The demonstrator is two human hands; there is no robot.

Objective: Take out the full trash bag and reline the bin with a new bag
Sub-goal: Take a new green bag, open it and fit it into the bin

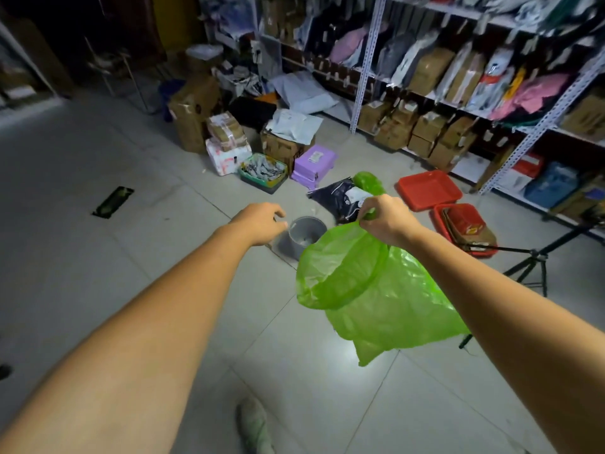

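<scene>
Now the right hand (383, 217) pinches the rim of the new bag (370, 290), which hangs mouth-open just right of the bin (306, 235) on the floor, while the left hand (262, 222), fingers loose and empty, hovers nearer the bin's left rim.

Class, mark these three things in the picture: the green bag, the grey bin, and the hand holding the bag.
green bag (376, 290), head view, on its crinkled front below the open mouth
grey bin (302, 245), head view, on its outer wall
right hand (384, 219), head view, on the back of the hand
</scene>
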